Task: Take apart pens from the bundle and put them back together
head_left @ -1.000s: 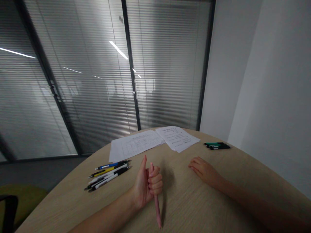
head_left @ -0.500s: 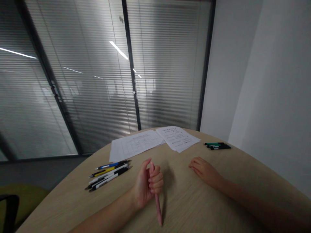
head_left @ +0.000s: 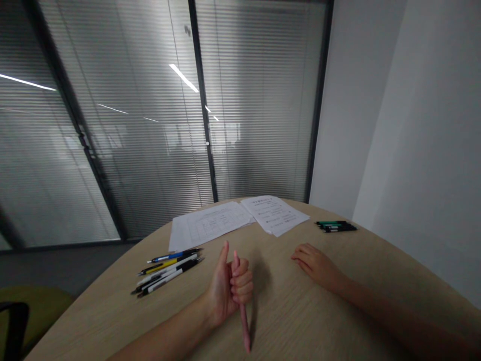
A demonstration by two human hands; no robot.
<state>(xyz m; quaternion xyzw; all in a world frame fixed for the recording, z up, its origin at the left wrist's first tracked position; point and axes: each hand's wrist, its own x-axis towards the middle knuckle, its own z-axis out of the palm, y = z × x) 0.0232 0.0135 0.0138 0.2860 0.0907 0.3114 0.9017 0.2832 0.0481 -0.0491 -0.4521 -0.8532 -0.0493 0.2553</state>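
A pink pen [head_left: 244, 323] is gripped in my left hand [head_left: 232, 286], whose fingers wrap round it while the thumb points up beside its upper end. The pen's lower end points down toward the near side of the table. On the tabletop to the right rests my right hand [head_left: 314, 265], palm down, fingers together and slightly curled; whether anything is under them is hidden. Left of my left hand lies a group of several pens [head_left: 169, 271], blue, yellow, white and black. Several green and black pens [head_left: 335, 226] lie beyond my right hand.
Printed sheets [head_left: 210, 224] and another stack of printed paper [head_left: 276, 214] lie at the far side of the wooden table [head_left: 293, 321]. Behind stands a glass partition with blinds [head_left: 259, 100]. A green chair [head_left: 45, 311] is at the lower left, a pale wall at the right.
My left thumb has lifted and straightened away from the pink pen's upper end. The grip of the other fingers looks unchanged, and my right hand has barely moved.
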